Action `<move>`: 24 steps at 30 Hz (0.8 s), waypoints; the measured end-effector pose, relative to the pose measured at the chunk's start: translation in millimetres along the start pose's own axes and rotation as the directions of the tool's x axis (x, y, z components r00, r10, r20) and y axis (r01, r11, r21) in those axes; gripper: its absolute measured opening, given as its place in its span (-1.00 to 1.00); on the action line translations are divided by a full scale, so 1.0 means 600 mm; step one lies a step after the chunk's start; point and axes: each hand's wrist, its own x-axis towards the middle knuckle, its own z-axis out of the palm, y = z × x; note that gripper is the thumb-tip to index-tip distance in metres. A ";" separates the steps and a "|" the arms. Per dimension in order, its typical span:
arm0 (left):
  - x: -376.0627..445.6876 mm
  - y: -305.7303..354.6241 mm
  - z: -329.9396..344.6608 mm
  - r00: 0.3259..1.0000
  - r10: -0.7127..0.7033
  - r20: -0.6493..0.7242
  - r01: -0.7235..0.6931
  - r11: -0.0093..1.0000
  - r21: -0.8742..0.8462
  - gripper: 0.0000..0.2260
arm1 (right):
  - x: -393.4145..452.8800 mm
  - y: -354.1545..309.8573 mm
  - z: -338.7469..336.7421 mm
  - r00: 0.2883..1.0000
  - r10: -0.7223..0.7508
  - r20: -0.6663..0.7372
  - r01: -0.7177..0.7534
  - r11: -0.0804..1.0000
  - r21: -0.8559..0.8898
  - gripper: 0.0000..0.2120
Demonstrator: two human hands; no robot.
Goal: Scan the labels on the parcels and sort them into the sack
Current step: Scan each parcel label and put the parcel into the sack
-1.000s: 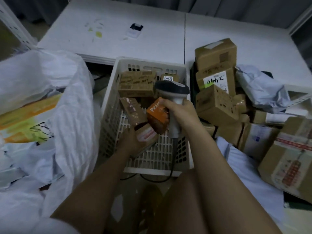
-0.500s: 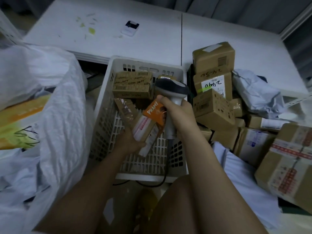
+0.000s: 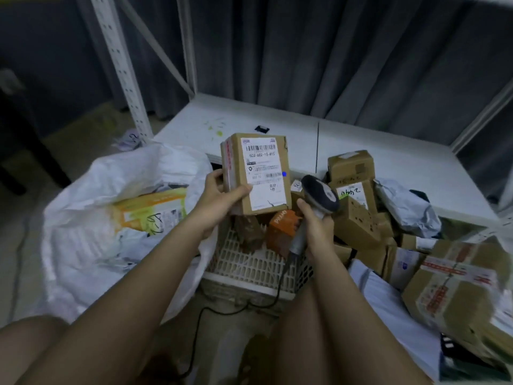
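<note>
Curtained shelving backs the white bench [image 3: 277,118]. Since a moment ago, the left hand [image 3: 219,195] has swapped the small carton for a labelled parcel [image 3: 256,173], its grip curled round one edge above the crate [image 3: 249,262]. Right hand [image 3: 315,226] keeps its closed grip on the scanner [image 3: 320,197], so scanning looks imminent, then the sack [image 3: 91,226].

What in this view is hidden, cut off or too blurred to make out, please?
- Label on the box, head view: small print too blurred to read.
- Scanner handle: covered by the right hand.
- Crate contents: partly hidden behind the box and the left hand.
- Sack: its folds hide what lies deeper inside.
- Parcels at right: blurred, cut by the edge.
</note>
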 end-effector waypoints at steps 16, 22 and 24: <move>-0.162 0.039 -0.241 0.967 0.042 -0.253 -0.026 0.997 0.066 -0.33 | -0.237 -0.064 0.136 0.851 -0.140 0.506 0.307 0.915 -0.263 -0.80; -0.172 0.030 -0.280 0.954 0.028 -0.297 -0.014 0.999 0.048 -0.33 | -0.276 -0.068 0.143 0.783 -0.144 0.605 0.389 0.872 -0.296 -0.76; -0.174 0.026 -0.286 0.951 0.025 -0.310 -0.015 0.999 0.036 -0.33 | -0.281 -0.066 0.138 0.770 -0.151 0.620 0.409 0.862 -0.298 -0.81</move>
